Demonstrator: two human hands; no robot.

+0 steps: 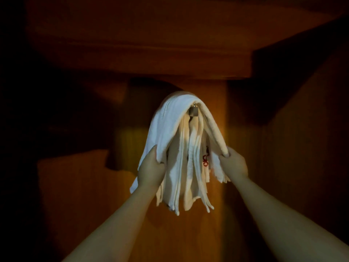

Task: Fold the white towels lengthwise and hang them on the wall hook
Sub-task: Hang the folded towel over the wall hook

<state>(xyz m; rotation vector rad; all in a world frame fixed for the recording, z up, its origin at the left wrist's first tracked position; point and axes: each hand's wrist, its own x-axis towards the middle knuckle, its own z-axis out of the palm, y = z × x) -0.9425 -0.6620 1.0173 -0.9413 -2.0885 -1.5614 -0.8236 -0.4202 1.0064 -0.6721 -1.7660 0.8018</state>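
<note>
A folded white towel (170,118) is draped in an arch over a small metal wall hook (193,111), whose tip shows just under the fold. My left hand (151,167) grips the towel's left hanging side, fingers curled round its edge. My right hand (235,162) grips the right hanging side the same way. Under the arch hang several other white towel layers (188,176); one bears a red mark (205,160). Their lower ends dangle below my hands.
The hook sits on a brown wooden wall panel (217,214), lit warm in the middle. A wooden ledge or cornice (151,59) juts out overhead. Dark wooden surfaces close in on the left and right. The room is dim.
</note>
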